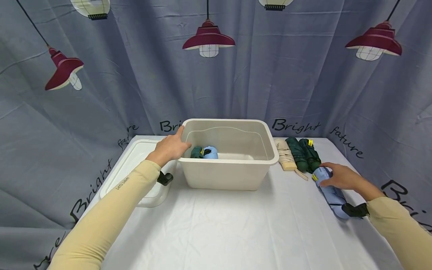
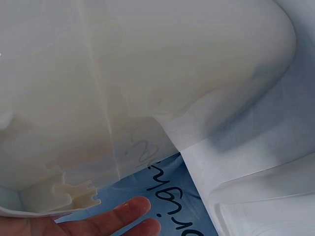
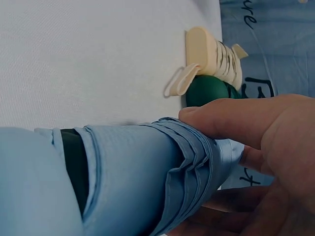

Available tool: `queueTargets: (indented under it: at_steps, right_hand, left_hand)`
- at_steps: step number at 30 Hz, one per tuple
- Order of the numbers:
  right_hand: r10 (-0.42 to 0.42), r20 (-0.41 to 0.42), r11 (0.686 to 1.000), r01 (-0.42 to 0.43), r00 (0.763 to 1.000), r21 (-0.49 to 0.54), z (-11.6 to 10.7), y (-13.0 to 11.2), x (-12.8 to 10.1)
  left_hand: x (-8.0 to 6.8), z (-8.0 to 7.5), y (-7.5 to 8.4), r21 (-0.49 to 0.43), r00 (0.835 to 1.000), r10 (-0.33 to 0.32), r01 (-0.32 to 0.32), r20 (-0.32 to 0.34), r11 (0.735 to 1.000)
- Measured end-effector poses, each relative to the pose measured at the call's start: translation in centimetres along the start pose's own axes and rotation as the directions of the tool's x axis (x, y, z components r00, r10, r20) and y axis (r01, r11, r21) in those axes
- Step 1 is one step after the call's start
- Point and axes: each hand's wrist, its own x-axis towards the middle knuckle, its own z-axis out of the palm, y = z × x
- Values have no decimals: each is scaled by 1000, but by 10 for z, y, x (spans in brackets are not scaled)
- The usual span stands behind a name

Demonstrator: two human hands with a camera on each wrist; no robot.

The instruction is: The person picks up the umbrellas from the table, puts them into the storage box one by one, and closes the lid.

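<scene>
The right hand (image 1: 341, 177) has its grip around the far end of a light blue folded umbrella (image 1: 332, 195), thumb on top and fingers curled below, as the right wrist view shows. This umbrella lies on the desk (image 1: 219, 225) at the right side, its long axis running from far-left to near-right, along the forearm. Just beyond it lie two dark green umbrellas (image 1: 305, 153) and a beige umbrella (image 1: 285, 154), side by side. To the left stands a beige plastic bin (image 1: 229, 170); nothing lies between it and the held umbrella. The left hand (image 1: 172, 147) rests on the bin's far-left corner, fingers relaxed over the rim. Inside the bin lie a green and a blue umbrella (image 1: 210, 152). A white lid (image 1: 135, 165) lies left of the bin.
</scene>
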Motion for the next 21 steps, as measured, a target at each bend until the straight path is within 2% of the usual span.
queueTargets:
  at_steps: [11,21]
  right_hand:
    - [-20,-1,999,20,1000,25,-9,-9,-9]
    - [-60,-17,997,61,998,52,-23,-36,-7]
  left_hand:
    - [0,1,2,3,1000,5,-5,4,1000]
    - [1,0,0,9,1000,-1,1,6,1000]
